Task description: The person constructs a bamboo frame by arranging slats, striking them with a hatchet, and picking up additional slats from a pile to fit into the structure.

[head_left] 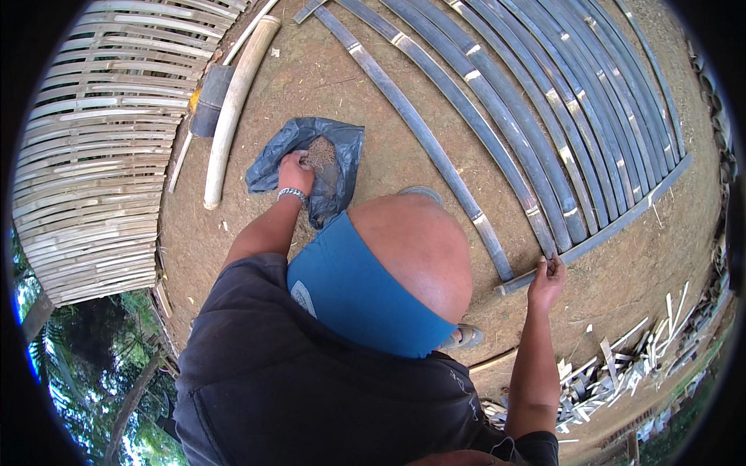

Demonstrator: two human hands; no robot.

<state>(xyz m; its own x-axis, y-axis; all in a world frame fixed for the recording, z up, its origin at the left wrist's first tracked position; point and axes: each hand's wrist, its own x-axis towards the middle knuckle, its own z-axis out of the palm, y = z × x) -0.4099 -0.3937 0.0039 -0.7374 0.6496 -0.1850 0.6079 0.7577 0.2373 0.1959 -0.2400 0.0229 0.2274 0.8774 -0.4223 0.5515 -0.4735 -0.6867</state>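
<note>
You are working over bare, packed brown ground (396, 155), strewn with small pale chips. At 10 o'clock, a black plastic bag (350, 159) lies open on it, with a heap of thin brown pieces (320, 152) inside. Your left hand (296, 172) reaches into its mouth, fingers curled against the heap; you cannot tell whether they pinch anything.

Toward 4 o'clock, your right hand (547, 283) has its fingertips bent close together at the near end of a dark bamboo strip (531, 210), where that meets a crosspiece (637, 210); whether something is pinched there is too small to tell. More dark strips (579, 116) fan out side by side from 12 to 2 o'clock, the gaps wider on the side nearer the bag.

A slatted bamboo panel (101, 147) fills 9 to 10 o'clock, with a pale bamboo pole (239, 109) on the ground beside it and a dark cylinder (212, 101) next to the pole. Green foliage (140, 396) shows at 8 o'clock, and pale offcuts (614, 373) lie scattered at 4 o'clock, beyond your right forearm.
</note>
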